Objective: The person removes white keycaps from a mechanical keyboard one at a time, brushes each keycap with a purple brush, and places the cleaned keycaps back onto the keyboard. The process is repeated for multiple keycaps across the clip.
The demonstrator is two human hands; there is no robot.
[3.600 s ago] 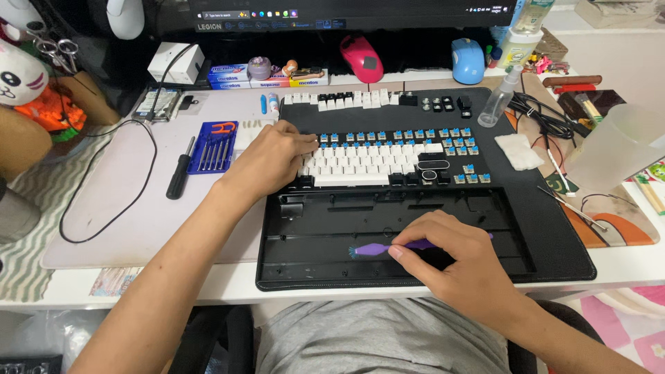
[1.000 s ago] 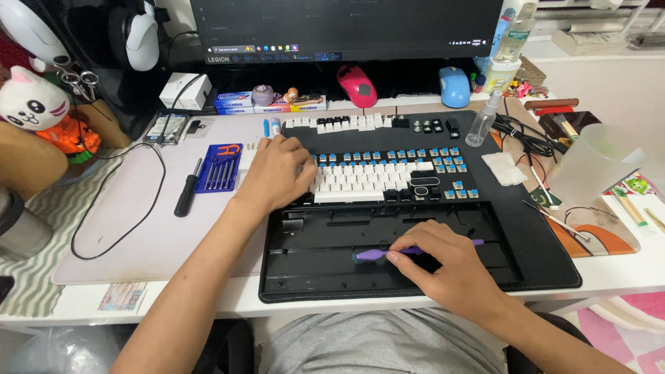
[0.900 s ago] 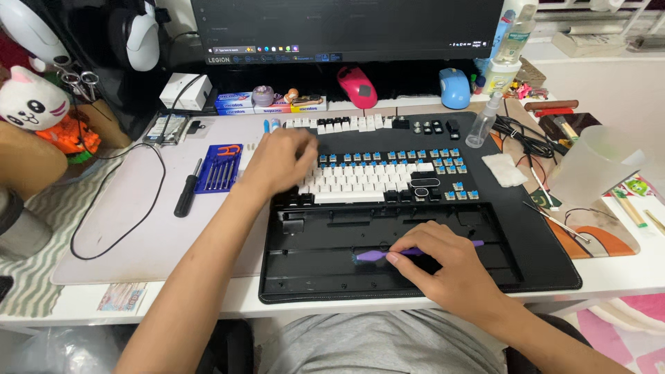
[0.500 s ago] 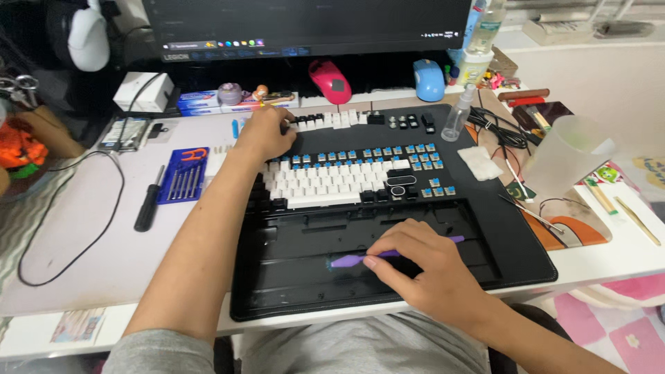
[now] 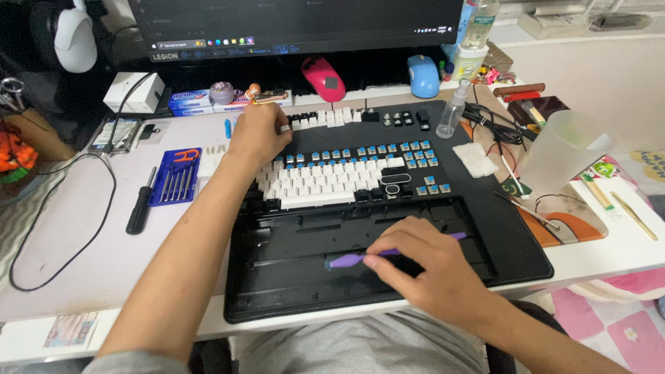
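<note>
While the right hand (image 5: 433,273) pinches a light, stiff purple pry tool (image 5: 360,258) mid-shaft over the empty keyboard case (image 5: 277,277), the left hand (image 5: 260,135) curls near loose keycaps (image 5: 322,118), perhaps gripping one.

On the counter (image 5: 83,277), the empty keyboard case (image 5: 277,277) lies at 6 o'clock, with the key assembly (image 5: 346,176) just behind it at 12. The screwdriver set (image 5: 176,176) sits at 9 o'clock of the assembly, a loose screwdriver (image 5: 140,204) beside it further left. The spray bottle (image 5: 451,111) stands at 2 o'clock, and two mice (image 5: 323,77) lie behind, under the monitor (image 5: 305,24).
</note>
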